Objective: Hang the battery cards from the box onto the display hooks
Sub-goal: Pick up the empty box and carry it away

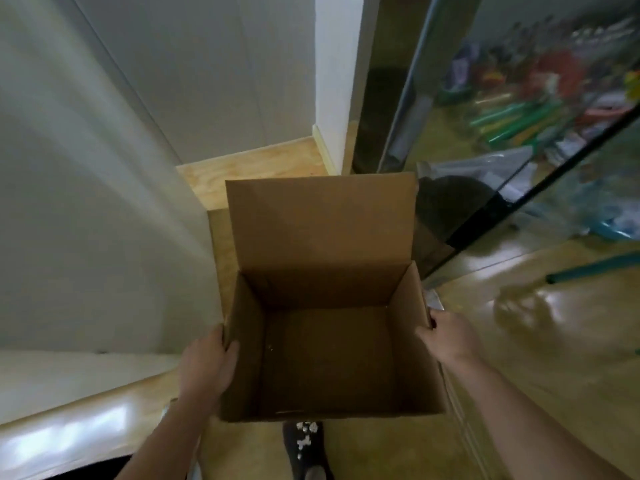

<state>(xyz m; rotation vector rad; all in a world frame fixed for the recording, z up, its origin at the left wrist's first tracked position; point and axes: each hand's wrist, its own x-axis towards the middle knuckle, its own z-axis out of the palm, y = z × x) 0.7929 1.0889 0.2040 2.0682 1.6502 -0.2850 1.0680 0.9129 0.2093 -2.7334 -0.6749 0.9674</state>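
Wall [86,202] in white is set close on the left; open wooden floor [536,358] is seen to the right, bounded behind by a glass case [519,133]. Between them the cardboard box [325,292] is held, mouth upward, far flap raised away from the person. Each side rim is gripped: left hand [207,365] with thumb inside, right hand [446,341] with fingers curled round it.
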